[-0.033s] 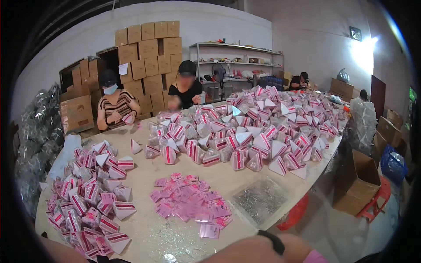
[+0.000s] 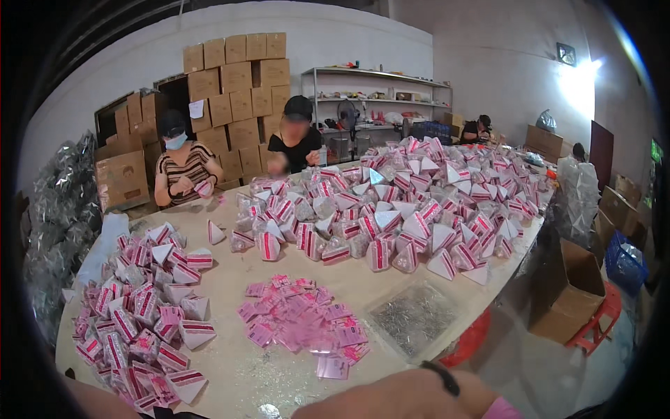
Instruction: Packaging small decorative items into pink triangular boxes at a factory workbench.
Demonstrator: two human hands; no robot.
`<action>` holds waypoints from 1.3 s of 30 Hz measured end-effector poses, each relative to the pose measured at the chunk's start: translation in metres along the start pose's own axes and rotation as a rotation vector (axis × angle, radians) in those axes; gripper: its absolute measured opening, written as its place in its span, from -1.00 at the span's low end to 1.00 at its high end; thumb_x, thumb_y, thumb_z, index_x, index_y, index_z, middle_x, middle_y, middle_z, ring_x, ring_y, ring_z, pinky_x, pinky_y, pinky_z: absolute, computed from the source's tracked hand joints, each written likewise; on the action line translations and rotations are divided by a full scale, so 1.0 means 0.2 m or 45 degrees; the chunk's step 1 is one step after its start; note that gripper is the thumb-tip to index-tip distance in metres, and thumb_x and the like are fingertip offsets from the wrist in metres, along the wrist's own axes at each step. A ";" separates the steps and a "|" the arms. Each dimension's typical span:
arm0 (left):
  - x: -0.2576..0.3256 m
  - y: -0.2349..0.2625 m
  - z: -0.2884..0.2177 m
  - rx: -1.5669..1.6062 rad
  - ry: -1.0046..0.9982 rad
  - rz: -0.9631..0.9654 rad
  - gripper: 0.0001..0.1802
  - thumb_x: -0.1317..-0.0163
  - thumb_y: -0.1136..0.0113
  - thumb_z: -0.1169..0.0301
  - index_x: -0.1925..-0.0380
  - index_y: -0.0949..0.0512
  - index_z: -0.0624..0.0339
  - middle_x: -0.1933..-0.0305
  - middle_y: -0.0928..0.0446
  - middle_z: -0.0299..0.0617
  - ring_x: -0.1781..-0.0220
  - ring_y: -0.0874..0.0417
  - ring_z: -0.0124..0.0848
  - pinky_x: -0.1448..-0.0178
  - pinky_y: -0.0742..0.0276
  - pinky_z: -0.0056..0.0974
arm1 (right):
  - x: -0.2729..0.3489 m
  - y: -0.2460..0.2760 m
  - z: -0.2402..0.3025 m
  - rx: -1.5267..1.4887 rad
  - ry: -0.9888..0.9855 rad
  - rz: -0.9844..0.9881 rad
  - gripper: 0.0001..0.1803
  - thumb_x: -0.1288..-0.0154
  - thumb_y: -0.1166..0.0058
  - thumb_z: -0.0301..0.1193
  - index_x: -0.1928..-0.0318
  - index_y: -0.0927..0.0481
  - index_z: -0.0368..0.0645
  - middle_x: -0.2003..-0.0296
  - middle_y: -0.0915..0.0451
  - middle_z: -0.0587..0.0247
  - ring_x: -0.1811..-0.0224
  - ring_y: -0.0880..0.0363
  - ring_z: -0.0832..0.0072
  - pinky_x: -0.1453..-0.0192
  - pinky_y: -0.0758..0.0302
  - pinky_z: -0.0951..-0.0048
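At the lower edge, my right hand (image 2: 363, 401) shows only its blurred back, left of a black band (image 2: 443, 378) on the wrist; its fingers are hidden, so I cannot see what it holds, if anything. My left forearm (image 2: 94, 399) enters at the lower left corner, and the hand beyond it is out of the picture. Closest to the right hand lie a loose heap of pink printed cards (image 2: 300, 314) and a shallow clear tray (image 2: 447, 335) of small thin metal pieces. Beside the left forearm is a pile of wedge-shaped pink-and-white packs (image 2: 143, 314).
A larger heap of similar wedge packs (image 2: 391, 223) covers the table's far side. Two people (image 2: 185, 167) sit across the table, with stacked cartons (image 2: 237, 98) behind. An open carton (image 2: 569, 293) stands by a red stool (image 2: 597, 321) on the right. Clear bags (image 2: 59, 209) are piled left.
My right wrist and its black band have shifted slightly up and to the right. More of the back of that hand shows at the lower edge.
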State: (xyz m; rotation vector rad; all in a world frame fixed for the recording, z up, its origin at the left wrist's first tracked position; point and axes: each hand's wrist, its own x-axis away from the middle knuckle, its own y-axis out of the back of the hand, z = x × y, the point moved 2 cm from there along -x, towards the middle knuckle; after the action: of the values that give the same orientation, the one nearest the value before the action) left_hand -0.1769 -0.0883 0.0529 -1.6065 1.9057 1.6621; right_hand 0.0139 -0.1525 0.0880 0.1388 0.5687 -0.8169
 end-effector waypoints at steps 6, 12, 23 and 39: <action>0.03 0.08 0.07 0.020 0.047 -0.080 -0.33 0.02 -0.15 0.13 -0.09 -0.31 0.26 -0.15 -0.39 -0.01 -0.23 -0.35 -0.18 -0.22 -0.27 -0.08 | 0.14 -0.14 0.07 -0.017 0.225 0.079 -0.41 -0.17 -0.14 -0.06 0.11 -0.52 -0.44 0.22 -0.55 0.01 0.19 -0.53 0.34 0.13 -0.43 0.39; 0.16 0.27 0.07 -0.168 0.171 -0.227 -0.36 0.00 -0.14 0.15 -0.07 -0.33 0.26 -0.14 -0.40 -0.01 -0.21 -0.36 -0.19 -0.22 -0.27 -0.09 | 0.16 -0.24 0.15 -0.392 0.302 0.114 -0.55 -0.27 -0.05 -0.21 0.12 -0.50 -0.45 0.24 -0.53 0.02 0.19 -0.53 0.32 0.09 -0.44 0.37; 0.35 0.44 0.14 -0.240 0.336 -0.440 -0.42 -0.02 -0.11 0.18 -0.03 -0.36 0.26 -0.12 -0.41 -0.02 -0.19 -0.38 -0.20 -0.20 -0.29 -0.11 | 0.18 -0.20 0.24 0.472 0.172 0.062 -0.58 -0.22 -0.05 -0.26 0.14 -0.50 -0.45 0.24 -0.54 0.00 0.20 -0.53 0.28 0.09 -0.44 0.34; 0.50 0.55 0.12 -0.390 0.467 -0.593 -0.51 -0.06 -0.06 0.23 0.02 -0.41 0.26 -0.10 -0.44 -0.02 -0.16 -0.41 -0.22 -0.19 -0.32 -0.13 | 0.23 -0.15 0.37 1.561 0.413 0.171 -0.62 -0.15 -0.04 -0.33 0.17 -0.51 -0.45 0.26 -0.54 -0.03 0.20 -0.53 0.22 0.09 -0.44 0.31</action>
State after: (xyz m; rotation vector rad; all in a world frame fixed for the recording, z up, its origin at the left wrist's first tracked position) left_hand -0.3132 -0.1503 0.0440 -2.3895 1.2782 1.5864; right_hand 0.0480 -0.2277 0.1294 1.4344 0.2805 -0.9215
